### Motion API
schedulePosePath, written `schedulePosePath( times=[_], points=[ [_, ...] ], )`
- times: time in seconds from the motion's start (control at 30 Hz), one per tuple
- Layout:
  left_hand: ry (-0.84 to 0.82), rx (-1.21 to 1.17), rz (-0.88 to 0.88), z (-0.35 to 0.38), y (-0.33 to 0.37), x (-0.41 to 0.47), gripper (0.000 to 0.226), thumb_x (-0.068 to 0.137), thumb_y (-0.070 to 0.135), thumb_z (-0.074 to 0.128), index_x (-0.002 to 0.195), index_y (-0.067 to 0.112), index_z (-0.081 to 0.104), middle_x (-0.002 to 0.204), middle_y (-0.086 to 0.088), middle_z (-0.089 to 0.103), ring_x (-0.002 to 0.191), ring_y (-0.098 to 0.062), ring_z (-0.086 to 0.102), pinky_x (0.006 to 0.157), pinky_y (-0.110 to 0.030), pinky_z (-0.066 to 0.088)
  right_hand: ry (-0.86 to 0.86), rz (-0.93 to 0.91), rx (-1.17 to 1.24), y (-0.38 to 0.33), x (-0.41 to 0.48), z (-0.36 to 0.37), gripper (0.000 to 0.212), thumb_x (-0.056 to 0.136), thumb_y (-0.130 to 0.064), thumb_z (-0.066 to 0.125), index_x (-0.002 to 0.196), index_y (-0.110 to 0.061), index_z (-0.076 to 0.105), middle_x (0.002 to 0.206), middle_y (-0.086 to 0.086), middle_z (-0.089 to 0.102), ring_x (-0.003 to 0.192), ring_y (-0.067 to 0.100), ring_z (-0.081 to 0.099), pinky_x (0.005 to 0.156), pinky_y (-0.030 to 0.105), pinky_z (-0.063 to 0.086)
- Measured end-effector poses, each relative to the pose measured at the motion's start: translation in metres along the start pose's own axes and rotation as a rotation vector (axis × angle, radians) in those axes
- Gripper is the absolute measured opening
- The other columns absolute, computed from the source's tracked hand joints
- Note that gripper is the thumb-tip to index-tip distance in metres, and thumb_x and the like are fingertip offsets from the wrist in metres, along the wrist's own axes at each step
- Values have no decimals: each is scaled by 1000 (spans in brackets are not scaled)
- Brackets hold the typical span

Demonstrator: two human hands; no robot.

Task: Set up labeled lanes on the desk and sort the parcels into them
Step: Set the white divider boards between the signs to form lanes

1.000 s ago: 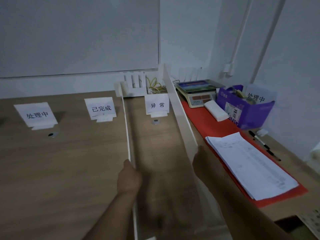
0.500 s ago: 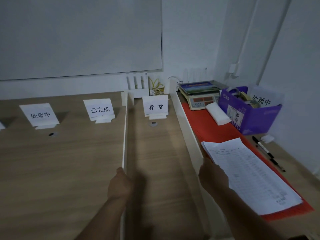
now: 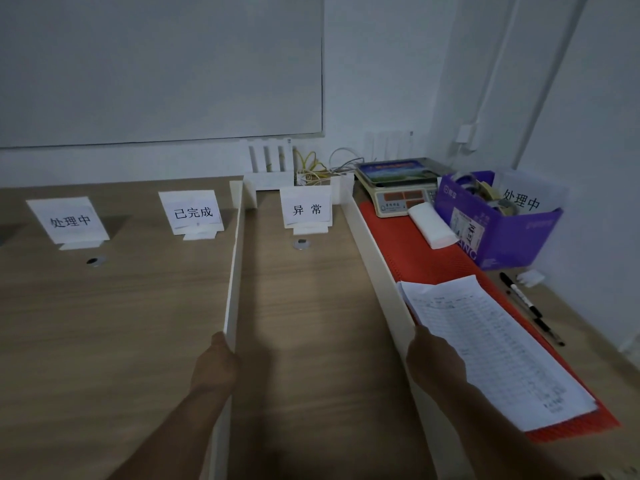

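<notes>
Two long white divider boards stand on edge on the wooden desk (image 3: 104,323). My left hand (image 3: 216,365) grips the near part of the left divider (image 3: 234,271). My right hand (image 3: 433,362) grips the right divider (image 3: 372,258). Between them runs a lane with a white label card reading 异常 (image 3: 306,209) at its far end. Left of the left divider stand two more cards, 已完成 (image 3: 192,213) and 处理中 (image 3: 69,220). No parcel is in view.
Right of the lanes lies a red mat (image 3: 398,230) with a stack of printed sheets (image 3: 485,341), a scale (image 3: 398,188), a white pad (image 3: 431,226) and a purple box (image 3: 498,230). Pens (image 3: 526,303) lie near the right wall. Cables sit at the back.
Both dividers came down from a tilted, raised pose and now stand flat on the desk, parallel. My hands slid nearer along them, and the view shifted slightly left.
</notes>
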State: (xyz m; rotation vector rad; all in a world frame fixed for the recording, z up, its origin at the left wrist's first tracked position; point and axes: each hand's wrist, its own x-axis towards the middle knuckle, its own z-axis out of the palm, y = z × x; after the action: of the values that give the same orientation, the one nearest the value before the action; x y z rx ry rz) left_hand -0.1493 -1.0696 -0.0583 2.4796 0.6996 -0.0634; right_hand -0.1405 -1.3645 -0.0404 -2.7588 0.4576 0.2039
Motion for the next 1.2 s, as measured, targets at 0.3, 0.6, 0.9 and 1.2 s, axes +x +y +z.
schedulePosePath(
  times=[0.3, 0.6, 0.9, 1.2],
  points=[
    [-19, -16, 8, -10, -25, 11, 40, 88, 4, 47, 127, -1, 44, 120, -30, 57, 111, -42, 55, 89, -37, 42, 42, 80, 37, 16, 1, -6, 35, 100, -20, 40, 134, -11, 41, 124, 8, 56, 107, 19, 59, 90, 33, 52],
    [-11, -16, 19, -18, -41, 9, 49, 91, 4, 44, 139, 1, 36, 128, -29, 53, 117, -40, 51, 93, -35, 40, 48, 60, 2, 20, 1, -1, 29, 100, -21, 40, 127, -11, 47, 111, 7, 60, 97, 17, 61, 83, 30, 51],
    [-3, 47, 30, -25, -53, 12, 48, 92, 6, 44, 139, 2, 34, 129, -27, 53, 118, -39, 51, 93, -34, 40, 39, 67, -14, 34, 6, -8, 29, 101, -21, 38, 127, -11, 46, 111, 7, 57, 99, 18, 59, 88, 32, 51],
    [-12, 40, 44, -23, -54, 12, 44, 91, 4, 44, 135, 2, 39, 124, -27, 55, 114, -40, 53, 89, -34, 41, 26, 74, -10, 34, 7, -4, 31, 100, -22, 38, 129, -12, 45, 113, 6, 59, 98, 17, 61, 88, 33, 52]
  ],
)
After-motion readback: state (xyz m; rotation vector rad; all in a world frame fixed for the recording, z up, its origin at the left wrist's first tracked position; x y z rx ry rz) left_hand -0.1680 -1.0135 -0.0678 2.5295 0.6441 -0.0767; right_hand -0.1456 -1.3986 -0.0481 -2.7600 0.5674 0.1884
